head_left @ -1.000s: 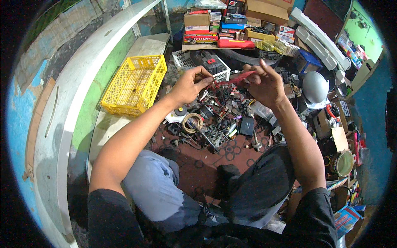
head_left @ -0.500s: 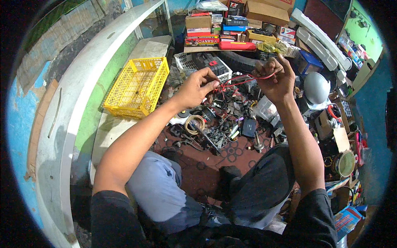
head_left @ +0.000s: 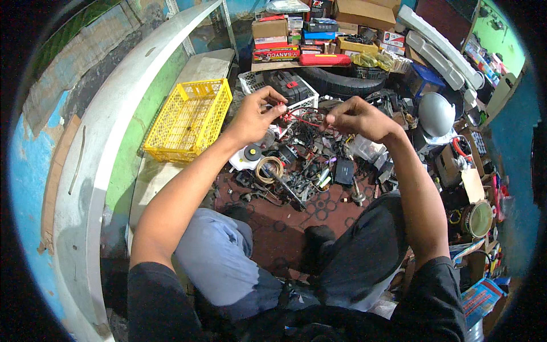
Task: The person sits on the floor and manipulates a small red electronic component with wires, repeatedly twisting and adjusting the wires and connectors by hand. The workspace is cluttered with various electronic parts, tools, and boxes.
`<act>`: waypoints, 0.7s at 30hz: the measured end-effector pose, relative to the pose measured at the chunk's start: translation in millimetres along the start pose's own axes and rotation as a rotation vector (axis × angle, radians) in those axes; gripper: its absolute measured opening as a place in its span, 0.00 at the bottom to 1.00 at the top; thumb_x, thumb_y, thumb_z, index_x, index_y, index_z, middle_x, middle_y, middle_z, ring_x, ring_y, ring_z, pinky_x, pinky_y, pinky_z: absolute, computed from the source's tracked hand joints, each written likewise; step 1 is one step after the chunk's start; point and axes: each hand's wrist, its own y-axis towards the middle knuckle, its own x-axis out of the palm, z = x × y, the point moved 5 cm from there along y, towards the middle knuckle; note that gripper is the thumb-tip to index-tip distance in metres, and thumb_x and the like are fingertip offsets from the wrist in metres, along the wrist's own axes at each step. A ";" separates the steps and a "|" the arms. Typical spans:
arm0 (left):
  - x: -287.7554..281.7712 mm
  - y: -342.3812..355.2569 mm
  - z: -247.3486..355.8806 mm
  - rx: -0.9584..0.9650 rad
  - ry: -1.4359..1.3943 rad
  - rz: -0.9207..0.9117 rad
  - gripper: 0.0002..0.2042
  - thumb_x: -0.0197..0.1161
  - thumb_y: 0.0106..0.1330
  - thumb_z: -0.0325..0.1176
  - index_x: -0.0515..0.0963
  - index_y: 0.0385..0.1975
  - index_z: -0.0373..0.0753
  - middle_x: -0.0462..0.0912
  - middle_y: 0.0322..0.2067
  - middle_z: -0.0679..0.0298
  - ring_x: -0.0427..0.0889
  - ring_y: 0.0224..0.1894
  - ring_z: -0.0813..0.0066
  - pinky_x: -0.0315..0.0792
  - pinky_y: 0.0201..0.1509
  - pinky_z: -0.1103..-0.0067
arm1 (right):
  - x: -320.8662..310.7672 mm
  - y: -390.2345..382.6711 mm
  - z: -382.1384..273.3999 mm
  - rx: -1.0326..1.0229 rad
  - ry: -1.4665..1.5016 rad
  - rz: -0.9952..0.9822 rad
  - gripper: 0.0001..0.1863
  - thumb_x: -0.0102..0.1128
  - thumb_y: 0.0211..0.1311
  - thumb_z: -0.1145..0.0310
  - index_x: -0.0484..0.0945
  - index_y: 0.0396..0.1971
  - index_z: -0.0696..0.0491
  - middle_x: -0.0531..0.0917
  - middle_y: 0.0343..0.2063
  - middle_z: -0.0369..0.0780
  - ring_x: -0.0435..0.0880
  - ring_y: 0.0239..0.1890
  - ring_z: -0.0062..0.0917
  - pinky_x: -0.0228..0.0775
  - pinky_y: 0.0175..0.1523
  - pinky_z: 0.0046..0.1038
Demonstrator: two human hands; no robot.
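Red wire (head_left: 306,121) spans two hands at one o'clock. The left hand (head_left: 253,118) has its grip pinched on one end; the right hand's (head_left: 364,118) grip curls in at the other, though whether it clamps the wire I cannot tell. One yellow crate (head_left: 174,153) sits at ten o'clock, one grey helmet (head_left: 437,115) at two. The left hand partly hides one white crate (head_left: 309,103). Parts in the heap (head_left: 310,159) blend together, too jumbled to count.
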 end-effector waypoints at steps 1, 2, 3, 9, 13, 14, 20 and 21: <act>-2.1 -0.2 2.3 -0.047 -0.014 0.004 0.07 0.62 0.66 0.28 0.75 0.41 0.37 0.81 0.32 0.66 0.78 0.37 0.84 0.71 0.44 0.82 | -5.1 -0.9 0.3 -0.028 0.142 0.075 0.16 0.58 0.65 0.56 0.78 0.29 0.55 0.74 0.21 0.31 0.68 0.24 0.15 0.60 0.30 0.20; -4.6 -0.6 7.1 -0.066 -0.002 0.016 0.07 0.62 0.66 0.28 0.75 0.41 0.36 0.81 0.30 0.67 0.78 0.35 0.85 0.71 0.42 0.83 | -10.7 -2.1 2.1 -0.057 0.285 0.151 0.16 0.58 0.66 0.57 0.76 0.24 0.53 0.69 0.18 0.29 0.66 0.23 0.14 0.57 0.29 0.20; -4.6 2.0 6.2 -0.033 -0.035 0.021 0.07 0.62 0.66 0.28 0.75 0.41 0.36 0.81 0.29 0.67 0.78 0.35 0.85 0.71 0.41 0.84 | -17.1 -0.6 9.0 -0.090 0.414 0.109 0.15 0.57 0.66 0.59 0.75 0.23 0.53 0.70 0.18 0.30 0.67 0.23 0.15 0.58 0.30 0.20; -11.3 4.9 1.7 0.067 -0.127 0.114 0.06 0.62 0.66 0.29 0.76 0.39 0.35 0.82 0.28 0.65 0.78 0.31 0.85 0.71 0.37 0.84 | -18.7 3.4 4.4 0.022 0.936 0.622 0.18 0.58 0.63 0.58 0.67 0.15 0.48 0.68 0.15 0.31 0.68 0.21 0.20 0.62 0.32 0.27; -4.0 11.0 -1.1 0.017 -0.261 0.089 0.06 0.61 0.66 0.29 0.75 0.40 0.36 0.82 0.29 0.64 0.79 0.33 0.83 0.72 0.39 0.84 | -35.9 5.1 12.5 -0.258 1.158 0.307 0.21 0.57 0.60 0.59 0.64 0.10 0.47 0.61 0.08 0.30 0.59 0.13 0.20 0.57 0.29 0.27; -6.1 12.2 -4.0 0.015 -0.270 0.101 0.07 0.61 0.67 0.29 0.75 0.40 0.36 0.81 0.30 0.64 0.79 0.33 0.82 0.73 0.39 0.83 | -41.8 3.8 16.0 -0.293 1.242 0.402 0.23 0.57 0.60 0.59 0.61 0.07 0.45 0.59 0.07 0.30 0.55 0.10 0.20 0.55 0.27 0.26; -3.5 8.5 -11.6 -0.074 -0.266 0.038 0.07 0.57 0.68 0.25 0.74 0.44 0.36 0.81 0.34 0.63 0.81 0.35 0.80 0.76 0.42 0.83 | -32.9 -1.3 18.4 0.004 0.504 0.482 0.24 0.51 0.67 0.51 0.75 0.15 0.52 0.68 0.09 0.31 0.62 0.10 0.18 0.55 0.22 0.24; -2.9 6.0 -11.2 -0.085 -0.270 0.008 0.08 0.57 0.68 0.25 0.74 0.45 0.36 0.81 0.36 0.62 0.81 0.37 0.80 0.76 0.44 0.82 | -26.6 -1.0 18.5 0.113 0.296 0.473 0.25 0.50 0.67 0.49 0.79 0.18 0.54 0.70 0.09 0.32 0.64 0.11 0.17 0.55 0.21 0.23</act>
